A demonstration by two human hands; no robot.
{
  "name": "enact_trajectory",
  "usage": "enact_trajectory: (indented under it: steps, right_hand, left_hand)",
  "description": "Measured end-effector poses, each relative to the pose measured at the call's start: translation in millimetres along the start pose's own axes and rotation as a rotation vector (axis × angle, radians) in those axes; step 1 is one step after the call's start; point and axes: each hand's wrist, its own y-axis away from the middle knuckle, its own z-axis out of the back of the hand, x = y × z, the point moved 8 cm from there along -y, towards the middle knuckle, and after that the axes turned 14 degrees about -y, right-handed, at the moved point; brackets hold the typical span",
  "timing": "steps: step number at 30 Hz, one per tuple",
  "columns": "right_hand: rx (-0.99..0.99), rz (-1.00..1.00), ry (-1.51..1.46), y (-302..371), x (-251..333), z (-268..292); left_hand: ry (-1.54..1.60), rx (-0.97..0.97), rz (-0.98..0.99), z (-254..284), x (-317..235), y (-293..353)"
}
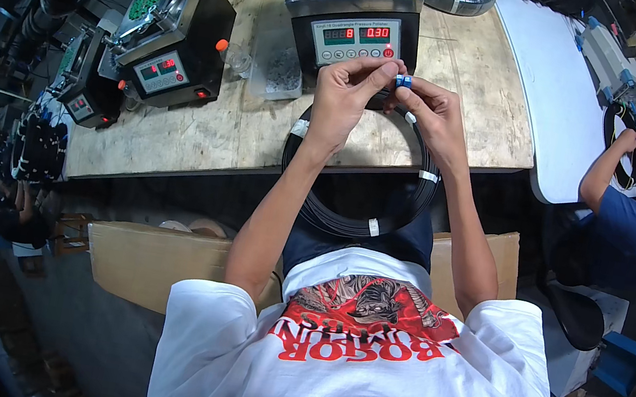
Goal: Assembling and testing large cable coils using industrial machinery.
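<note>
Between my fingertips sit small blue cable connectors [404, 82], held just in front of the middle machine. My left hand [343, 103] pinches from the left with thumb and fingers pressed together. From the right, my right hand [437, 122] closes its thumb and forefinger on the blue pieces. A coil of black cable [321, 214], bound with white ties, hangs below my hands over the table's front edge and my lap. The fingers hide part of the connectors, so I cannot tell whether they are joined.
A black-sided machine [405, 42] with red digits stands right beyond my hands. Similar machines [202, 39] line the left. A plastic tray [278, 80] lies on the wooden table [236, 136]. At right, a co-worker [630, 223] handles another coil by a white table [548, 85].
</note>
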Motion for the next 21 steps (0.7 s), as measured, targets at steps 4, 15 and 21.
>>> enact_trajectory:
  steps: [4, 15, 21]
  right_hand:
    - [0.033, -0.015, -0.016, -1, -6, 0]
    - [0.029, -0.027, 0.010, 1, -3, -5]
    - [0.042, -0.012, 0.037, 3, 0, -11]
  left_hand:
    - [0.075, 0.030, 0.048, 0, 5, 1]
    - [0.067, 0.072, 0.029, 1, 3, 3]
    - [0.037, 0.108, 0.020, 7, 6, 2]
